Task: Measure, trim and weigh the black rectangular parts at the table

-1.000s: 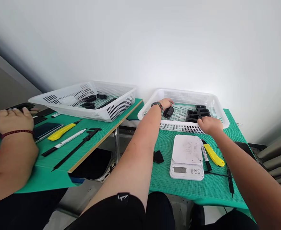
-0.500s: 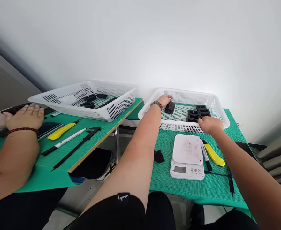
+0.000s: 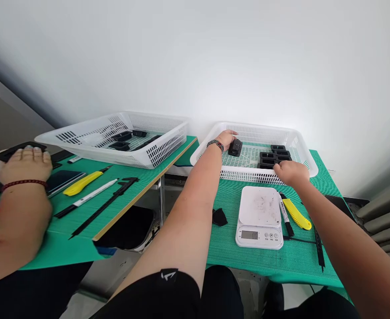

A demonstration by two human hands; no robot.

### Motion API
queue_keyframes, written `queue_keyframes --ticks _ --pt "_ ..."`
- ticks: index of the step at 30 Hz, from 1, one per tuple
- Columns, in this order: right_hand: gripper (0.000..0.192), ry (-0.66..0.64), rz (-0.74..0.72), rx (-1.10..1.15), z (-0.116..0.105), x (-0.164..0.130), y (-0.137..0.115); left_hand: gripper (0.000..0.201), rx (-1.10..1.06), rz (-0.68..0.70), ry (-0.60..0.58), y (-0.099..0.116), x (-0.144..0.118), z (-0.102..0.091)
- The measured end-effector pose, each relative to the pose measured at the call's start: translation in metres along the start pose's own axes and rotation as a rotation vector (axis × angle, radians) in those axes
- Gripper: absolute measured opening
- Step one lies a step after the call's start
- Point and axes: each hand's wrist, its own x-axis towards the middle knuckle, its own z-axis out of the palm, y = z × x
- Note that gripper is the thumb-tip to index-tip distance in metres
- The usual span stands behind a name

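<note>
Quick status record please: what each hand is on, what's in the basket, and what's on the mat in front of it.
left hand: inside the white basket, grip on a black part
right hand: on the basket's near rim, by the stacked black parts
scale: on the green mat, platform bare
right of scale: marker, yellow knife
left of scale: small black piece
co-worker's hand: at the left table

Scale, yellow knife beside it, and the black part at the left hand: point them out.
Scale (image 3: 260,206): head view, middle of its white weighing plate.
Yellow knife (image 3: 296,214): head view, middle of its yellow handle.
Black part (image 3: 235,147): head view, its top face, beside the left hand (image 3: 226,138).
</note>
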Motion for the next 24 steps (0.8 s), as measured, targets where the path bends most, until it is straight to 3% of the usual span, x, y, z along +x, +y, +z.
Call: queue_keyframes --ticks 12,24 --pt "0.055 -0.007 0.0 0.001 -0.003 -0.004 -0.002 0.039 0.09 -0.017 -0.005 0.001 -0.001 -0.002" --pt "0.056 -0.012 0.009 0.013 0.0 -0.004 -0.003 0.031 0.584 -0.057 0.013 -0.013 0.006 -0.008"
